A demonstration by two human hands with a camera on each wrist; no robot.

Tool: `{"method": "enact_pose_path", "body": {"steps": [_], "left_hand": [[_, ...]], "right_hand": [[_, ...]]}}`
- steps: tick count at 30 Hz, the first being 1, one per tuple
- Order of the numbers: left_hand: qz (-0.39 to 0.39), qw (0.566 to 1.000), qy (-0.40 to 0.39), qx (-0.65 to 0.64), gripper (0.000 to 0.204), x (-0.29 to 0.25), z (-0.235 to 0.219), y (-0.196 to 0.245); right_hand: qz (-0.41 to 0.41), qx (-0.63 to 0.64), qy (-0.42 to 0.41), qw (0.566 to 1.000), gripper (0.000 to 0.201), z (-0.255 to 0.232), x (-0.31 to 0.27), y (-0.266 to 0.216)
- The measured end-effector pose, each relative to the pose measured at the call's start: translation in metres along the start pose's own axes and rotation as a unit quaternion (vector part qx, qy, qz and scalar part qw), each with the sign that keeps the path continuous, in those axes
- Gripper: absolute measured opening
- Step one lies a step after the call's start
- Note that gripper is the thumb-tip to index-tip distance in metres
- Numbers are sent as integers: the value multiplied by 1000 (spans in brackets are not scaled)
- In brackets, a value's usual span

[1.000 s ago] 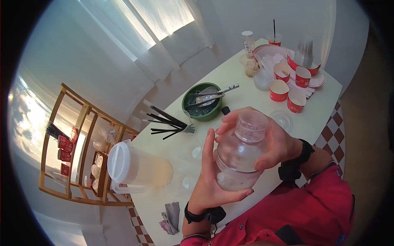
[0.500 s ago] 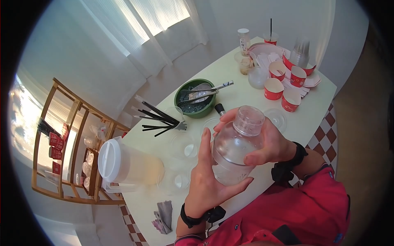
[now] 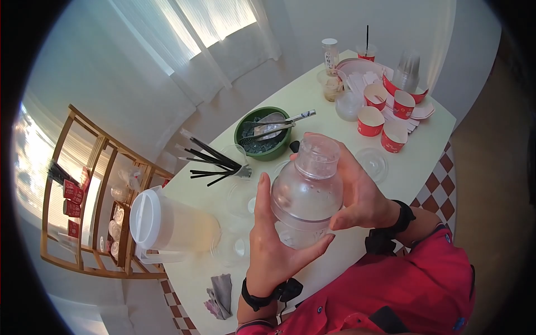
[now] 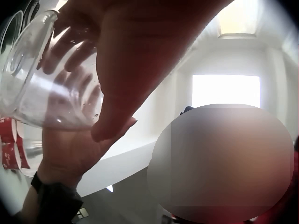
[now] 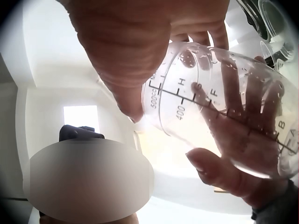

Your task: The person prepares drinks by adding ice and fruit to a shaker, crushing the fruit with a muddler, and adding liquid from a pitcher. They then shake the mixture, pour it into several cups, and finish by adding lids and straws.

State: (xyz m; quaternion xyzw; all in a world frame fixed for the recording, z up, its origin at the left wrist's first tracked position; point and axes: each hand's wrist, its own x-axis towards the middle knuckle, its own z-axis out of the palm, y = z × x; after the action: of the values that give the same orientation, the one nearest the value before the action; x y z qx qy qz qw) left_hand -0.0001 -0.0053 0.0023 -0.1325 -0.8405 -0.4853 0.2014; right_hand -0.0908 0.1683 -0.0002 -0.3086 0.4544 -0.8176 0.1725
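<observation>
A clear plastic shaker [image 3: 307, 195] with a narrow domed top is held between both hands in the head view, above the near part of the table. My left hand [image 3: 271, 240] holds its lower body from the left, fingers extended along the side and thumb across the base. From the right, my right hand [image 3: 357, 195] grips it, the thumb on the near side and the fingers partly hidden behind it. Black volume marks and droplets show on the shaker wall [image 5: 191, 100] in the right wrist view.
A lidded pitcher [image 3: 173, 220] of pale liquid stands left, near a grey cloth [image 3: 220, 296] and black straws [image 3: 215, 162]. Behind are a green bowl [image 3: 240, 131] with utensils and several red paper cups [image 3: 370, 121]. Clear lids [image 3: 372, 164] lie on the table [image 3: 312, 92].
Both hands have carried the shaker slightly left and away from the body. The right fingers, earlier seen beside its top, are now mostly behind it. The head view has shifted a little.
</observation>
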Motion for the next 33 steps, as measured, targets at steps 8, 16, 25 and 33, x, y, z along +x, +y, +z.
{"method": "enact_pose_path", "body": {"steps": [8,16,25,33], "left_hand": [[23,999,-8,36,122,0,4,1],[25,999,-42,-21,123,2,-5,3],[24,995,9,94,124,-3,3,-3],[-8,979,-89,-183,130,1,-5,-2]], "right_hand": [[-12,-76,-30,997,131,-6,-9,12],[11,-60,-68,996,133,-5,-4,-1],[-51,-90,0,995,118,7,-8,13],[-13,-28,-99,995,132,-12,-8,6]]}}
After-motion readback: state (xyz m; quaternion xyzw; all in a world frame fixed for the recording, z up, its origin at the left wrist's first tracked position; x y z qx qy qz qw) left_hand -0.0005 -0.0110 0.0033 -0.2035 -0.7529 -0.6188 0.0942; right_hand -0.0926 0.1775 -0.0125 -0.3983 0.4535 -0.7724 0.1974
